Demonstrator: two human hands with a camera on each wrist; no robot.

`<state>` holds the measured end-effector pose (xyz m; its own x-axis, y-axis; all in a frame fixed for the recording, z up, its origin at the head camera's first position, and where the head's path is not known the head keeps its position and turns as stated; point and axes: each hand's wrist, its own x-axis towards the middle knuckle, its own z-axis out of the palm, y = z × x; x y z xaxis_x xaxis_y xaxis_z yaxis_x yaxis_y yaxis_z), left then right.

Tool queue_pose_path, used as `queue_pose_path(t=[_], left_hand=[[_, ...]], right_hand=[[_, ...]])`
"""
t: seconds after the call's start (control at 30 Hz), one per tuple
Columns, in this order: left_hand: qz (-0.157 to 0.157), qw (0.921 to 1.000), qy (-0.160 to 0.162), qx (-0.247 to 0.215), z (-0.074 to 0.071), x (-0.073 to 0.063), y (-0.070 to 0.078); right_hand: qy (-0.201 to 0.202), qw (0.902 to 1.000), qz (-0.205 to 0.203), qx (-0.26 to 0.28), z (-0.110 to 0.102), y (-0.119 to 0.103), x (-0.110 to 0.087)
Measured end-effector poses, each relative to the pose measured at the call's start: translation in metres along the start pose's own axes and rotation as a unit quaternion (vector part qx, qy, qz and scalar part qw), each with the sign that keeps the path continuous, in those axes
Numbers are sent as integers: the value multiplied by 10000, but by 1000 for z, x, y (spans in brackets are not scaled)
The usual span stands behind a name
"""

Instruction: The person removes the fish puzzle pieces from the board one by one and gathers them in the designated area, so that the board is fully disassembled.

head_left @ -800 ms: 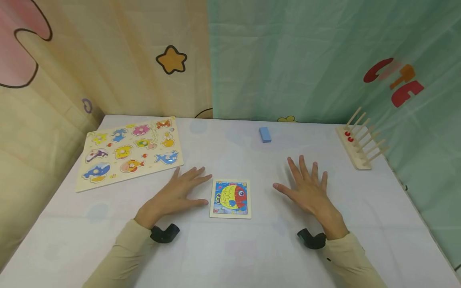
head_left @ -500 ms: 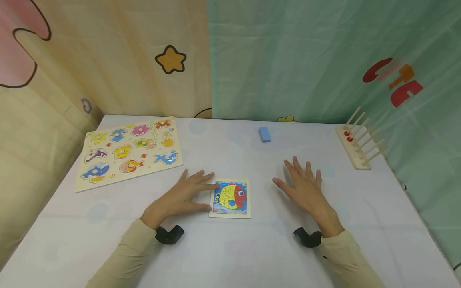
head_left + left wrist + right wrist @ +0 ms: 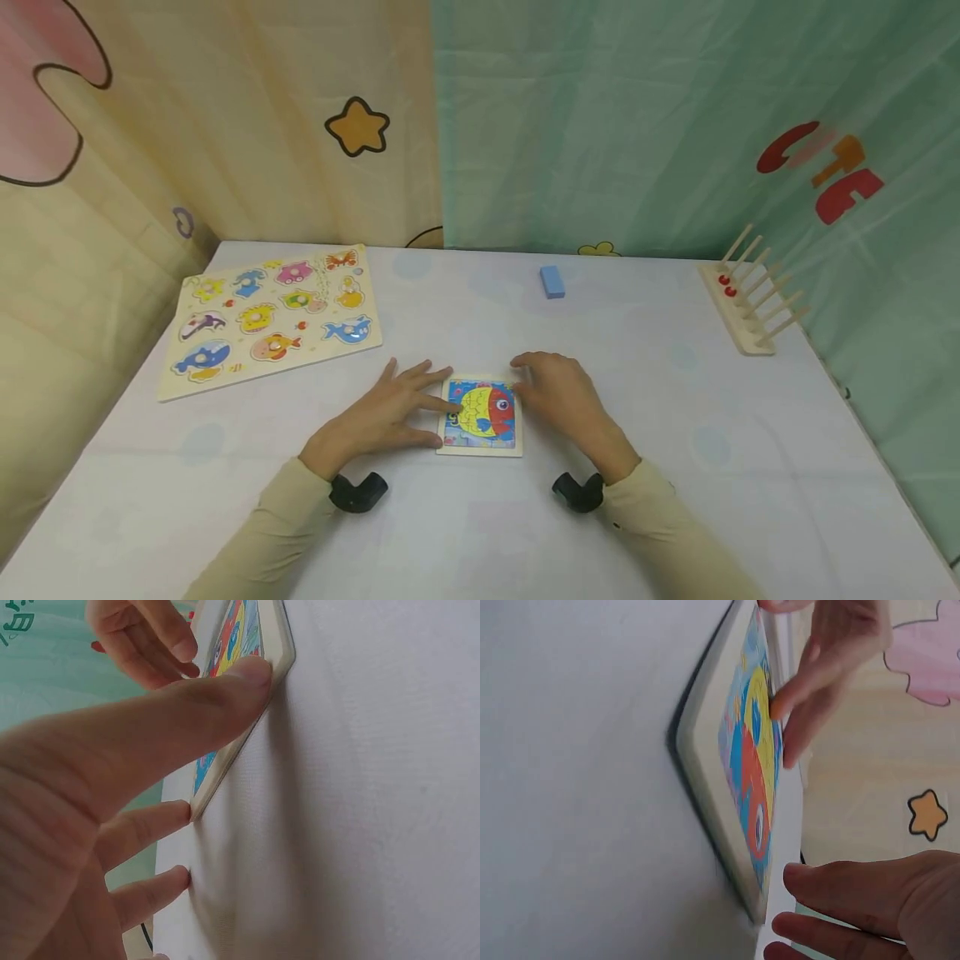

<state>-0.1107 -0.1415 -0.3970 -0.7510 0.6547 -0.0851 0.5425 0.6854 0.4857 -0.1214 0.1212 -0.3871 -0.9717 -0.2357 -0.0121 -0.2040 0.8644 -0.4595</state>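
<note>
A small square fish jigsaw puzzle [image 3: 487,412], in a pale wooden frame, lies flat in the middle of the table. On its left side is my left hand [image 3: 375,423], fingers spread. The left thumb [image 3: 251,673] rests on the frame's edge near a corner, and the index finger reaches over the picture. By the upper right corner is my right hand [image 3: 566,400], palm down with loosely bent fingers. In the right wrist view its fingers [image 3: 847,892] are near the frame's far corner; whether they touch it I cannot tell.
A large peg puzzle board [image 3: 270,321] with sea animals lies at the back left. A blue block [image 3: 552,282] sits at the back. A wooden peg stand [image 3: 738,312] with red beads stands at the right. Curtains [image 3: 600,125] hang behind the white table [image 3: 480,533].
My right hand has moved left to the puzzle's right side, its fingers now more bent. The left hand has shifted slightly right, thumb and index finger reaching onto the puzzle.
</note>
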Motion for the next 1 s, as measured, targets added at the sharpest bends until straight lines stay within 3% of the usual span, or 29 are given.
queue_pose_path(t=[0.17,0.27,0.47,1.0], left_hand=[[19,10000,-32,-37,0,0,1],[10,9999,-55,-91,0,1,1],[-41,9999,-86,-86,1,1,1],[-201,9996,-179,-83,-1,-1,0]], right_hand=[[-503,9961,-623,366,13,-23,11],[-782,9927,-788,474,17,-31,16],[-940,9886,-1107,385,22,-39,22],[-1236,9836,-1298,-222,25,-56,30]])
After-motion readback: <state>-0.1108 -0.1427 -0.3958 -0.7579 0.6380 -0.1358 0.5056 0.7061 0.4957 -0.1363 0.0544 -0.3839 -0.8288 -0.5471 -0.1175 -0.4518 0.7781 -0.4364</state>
